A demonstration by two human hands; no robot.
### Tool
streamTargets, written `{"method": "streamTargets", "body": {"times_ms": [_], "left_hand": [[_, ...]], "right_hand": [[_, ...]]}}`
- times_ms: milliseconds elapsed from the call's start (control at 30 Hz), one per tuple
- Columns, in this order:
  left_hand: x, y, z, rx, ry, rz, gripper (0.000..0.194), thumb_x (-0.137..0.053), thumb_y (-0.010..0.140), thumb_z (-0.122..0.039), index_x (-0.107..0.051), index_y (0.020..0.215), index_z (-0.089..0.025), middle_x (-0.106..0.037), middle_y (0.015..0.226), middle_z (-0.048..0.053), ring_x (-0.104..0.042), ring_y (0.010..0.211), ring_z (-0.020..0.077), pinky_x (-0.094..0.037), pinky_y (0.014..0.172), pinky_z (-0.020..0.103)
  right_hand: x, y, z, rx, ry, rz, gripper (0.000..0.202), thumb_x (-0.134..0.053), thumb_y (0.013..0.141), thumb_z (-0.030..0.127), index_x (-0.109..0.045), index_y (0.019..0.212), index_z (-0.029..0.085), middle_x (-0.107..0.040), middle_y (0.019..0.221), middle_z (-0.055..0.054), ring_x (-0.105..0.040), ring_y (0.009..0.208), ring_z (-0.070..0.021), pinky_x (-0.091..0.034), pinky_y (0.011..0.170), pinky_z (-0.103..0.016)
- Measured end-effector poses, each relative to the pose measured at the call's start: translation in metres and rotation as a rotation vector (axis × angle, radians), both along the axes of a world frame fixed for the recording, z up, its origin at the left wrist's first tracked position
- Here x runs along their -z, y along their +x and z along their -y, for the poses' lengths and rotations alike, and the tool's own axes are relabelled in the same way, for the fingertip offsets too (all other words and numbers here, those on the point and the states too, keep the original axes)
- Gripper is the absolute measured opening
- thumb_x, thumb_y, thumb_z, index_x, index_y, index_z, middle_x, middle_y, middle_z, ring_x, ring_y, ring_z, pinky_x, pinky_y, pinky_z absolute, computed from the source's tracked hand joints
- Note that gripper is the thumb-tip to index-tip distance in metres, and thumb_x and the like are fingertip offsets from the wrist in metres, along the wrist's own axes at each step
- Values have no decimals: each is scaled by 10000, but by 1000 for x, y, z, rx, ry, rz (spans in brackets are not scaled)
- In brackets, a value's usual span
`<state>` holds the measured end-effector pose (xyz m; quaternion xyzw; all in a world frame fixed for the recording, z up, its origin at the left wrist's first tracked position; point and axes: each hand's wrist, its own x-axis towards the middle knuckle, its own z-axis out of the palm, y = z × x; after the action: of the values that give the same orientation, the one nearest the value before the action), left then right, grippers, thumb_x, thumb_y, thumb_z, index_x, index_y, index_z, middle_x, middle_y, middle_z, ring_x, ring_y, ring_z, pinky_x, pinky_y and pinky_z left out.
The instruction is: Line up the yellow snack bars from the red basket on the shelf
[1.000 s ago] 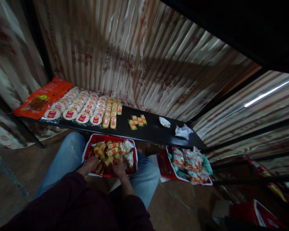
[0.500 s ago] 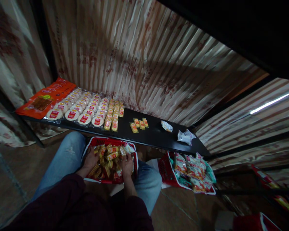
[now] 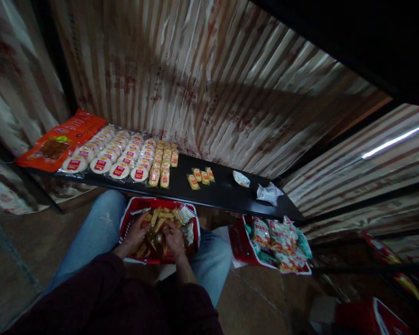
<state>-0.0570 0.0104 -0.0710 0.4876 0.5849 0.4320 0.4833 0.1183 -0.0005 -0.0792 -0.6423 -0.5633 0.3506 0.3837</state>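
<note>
A red basket with a white rim (image 3: pixel 124 257) sits between my knees, filled with small gold-wrapped biscuits (image 3: pixel 165 215). My left hand (image 3: pixel 136 234) is inside at the left, its fingers curled against some of these packets. From the right, my right hand (image 3: pixel 173 238) reaches into the middle of the pile, fingers bent round other packets. The fingertips of both hands are partly hidden among the wrappers. White and red packets (image 3: pixel 186 213) lie at the basket's right side.
Ahead is a black shelf (image 3: pixel 219 193) bearing rows of round white crackers (image 3: pixel 101 164), yellow biscuit packets (image 3: pixel 165 177), an orange bag (image 3: pixel 61 142) and crumpled wrappers (image 3: pixel 268 193). A second red basket (image 3: pixel 242 242) holding snack bags (image 3: pixel 277 237) stands right. Dark bars frame the space.
Both hands have moved inward, closer together, my right hand leaving the basket's right side for the middle. The packets between them have shifted and bunched up.
</note>
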Motion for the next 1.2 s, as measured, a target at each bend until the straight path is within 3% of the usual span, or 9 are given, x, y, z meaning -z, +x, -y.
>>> {"method": "streamTargets", "body": {"times_ms": [133, 333, 467, 567, 667, 800, 900, 1000, 1200], "left_hand": [[0, -2, -2, -50, 92, -114, 445, -525, 724, -130, -617, 1151, -213, -647, 1183, 53, -511, 1214, 200, -330, 1082, 363], [8, -8, -3, -165, -7, -227, 401, -454, 809, -134, -582, 1183, -199, -698, 1025, 78, -650, 923, 199, -477, 883, 330], [15, -16, -6, -229, 44, -301, 358, -497, 814, -181, -589, 1160, -192, -687, 1061, 94, -643, 911, 210, -476, 866, 334], [17, -24, -9, -264, 56, -232, 345, -514, 797, -203, -591, 1133, -186, -686, 1014, 84, -637, 911, 204, -482, 846, 320], [13, -29, -9, -292, -28, -85, 325, -552, 757, -210, -607, 1076, -175, -678, 892, 59, -631, 840, 189, -489, 795, 300], [3, -24, -1, -151, -218, 298, 336, -690, 645, -261, -623, 959, -160, -671, 835, 39, -629, 730, 167, -494, 650, 260], [2, -15, 8, -113, -267, 373, 371, -761, 586, -299, -629, 895, -143, -677, 816, 42, -625, 663, 153, -480, 582, 247], [5, -10, 13, -99, -302, 427, 389, -796, 563, -294, -631, 884, -146, -683, 829, 39, -629, 664, 143, -475, 570, 232], [9, -14, 14, -102, -414, 505, 313, -755, 653, -225, -614, 922, -149, -682, 748, 22, -636, 598, 120, -511, 641, 252]], "right_hand": [[3, -5, -2, 78, 17, -13, 297, -518, 779, 330, -729, 942, 198, -719, 971, -68, -655, 945, -221, -488, 891, -335], [16, -3, 6, 127, -34, -117, 305, -559, 778, 465, -728, 867, 227, -710, 767, -34, -650, 792, -209, -516, 714, -295], [19, -3, 9, 133, -39, -193, 314, -559, 772, 492, -714, 848, 229, -701, 753, -27, -636, 715, -191, -508, 669, -290], [16, -5, 10, 135, -52, -235, 286, -567, 763, 464, -707, 839, 227, -688, 728, -21, -620, 665, -181, -506, 657, -297], [12, -9, 11, 123, -83, -305, 229, -614, 728, 418, -710, 839, 242, -694, 792, -19, -629, 744, -188, -510, 710, -309], [4, -16, 16, 44, -166, -466, 332, -658, 682, 348, -691, 1003, 272, -690, 880, -3, -625, 783, -179, -501, 756, -326], [0, -21, 20, -32, -272, -582, 434, -659, 647, 306, -666, 1080, 290, -682, 840, 16, -610, 731, -167, -493, 716, -319], [0, -24, 22, -69, -310, -633, 428, -688, 594, 288, -687, 1022, 297, -684, 876, 24, -611, 778, -170, -486, 728, -311], [1, -26, 20, 92, -346, -679, 370, -710, 561, 283, -699, 929, 248, -666, 757, 21, -586, 691, -160, -467, 638, -278]]}}
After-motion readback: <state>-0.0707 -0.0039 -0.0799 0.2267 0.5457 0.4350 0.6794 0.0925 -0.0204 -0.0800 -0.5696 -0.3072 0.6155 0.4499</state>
